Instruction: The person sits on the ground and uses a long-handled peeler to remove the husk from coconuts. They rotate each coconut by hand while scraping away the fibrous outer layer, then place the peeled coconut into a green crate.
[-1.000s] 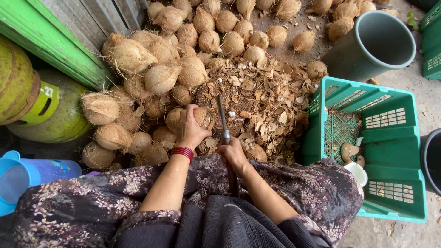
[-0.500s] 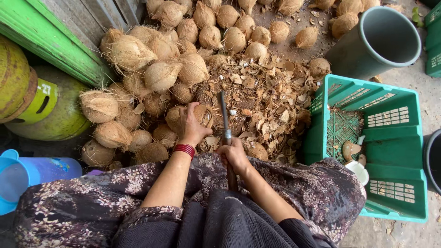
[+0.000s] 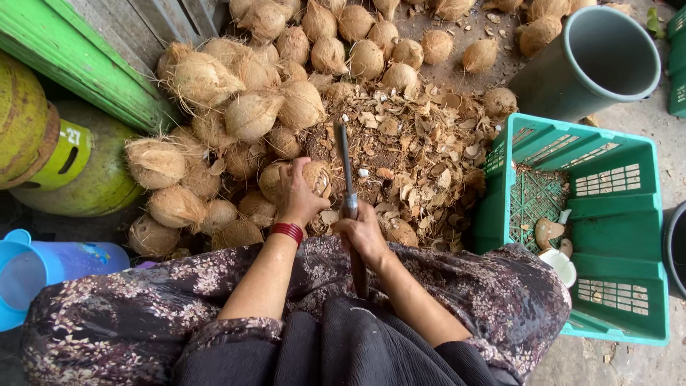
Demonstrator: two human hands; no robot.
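Observation:
My left hand, with a red band at the wrist, grips a husked brown coconut in front of my knees. My right hand is closed around the handle of a long dark blade, which points away from me and stands just right of that coconut. A big heap of fibrous coconuts lies ahead and to the left. Broken shell and husk chips cover the ground to the right of the blade.
A green plastic crate with a few coconut pieces stands at the right. A grey-green bucket is behind it. Left are a green gas cylinder, a blue jug and a green board.
The blade has lifted to stand more upright beside the coconut, and my left hand has shifted its hold on the nut slightly. The view has drifted a little.

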